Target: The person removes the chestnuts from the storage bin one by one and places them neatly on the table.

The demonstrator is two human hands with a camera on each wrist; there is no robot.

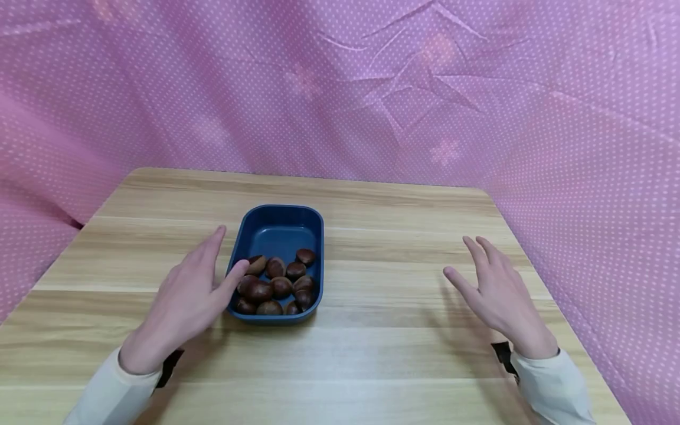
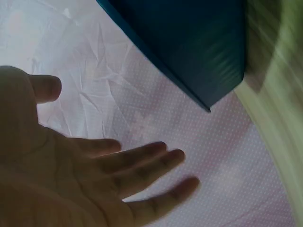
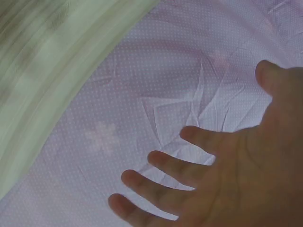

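Note:
A dark blue rectangular tub (image 1: 281, 215) stands left of centre on the table, with several brown chestnuts (image 1: 281, 287) gathered in its near half. Just left of the tub is my left hand (image 1: 186, 295), fingers spread and thumb tip over the tub's near-left edge in the head view. The left wrist view shows this hand (image 2: 104, 175) apart from the tub's side (image 2: 208, 56), palm bare. Far to the right, my right hand (image 1: 499, 292) hovers above the table with fingers extended. Its palm (image 3: 236, 179) holds nothing in the right wrist view.
The wood-grained table (image 1: 382, 354) has rounded far corners. Pink dotted cloth (image 1: 340, 88) hangs behind it and along both sides. A dark strap (image 1: 169, 367) shows at the left wrist, another strap (image 1: 504, 357) at the right.

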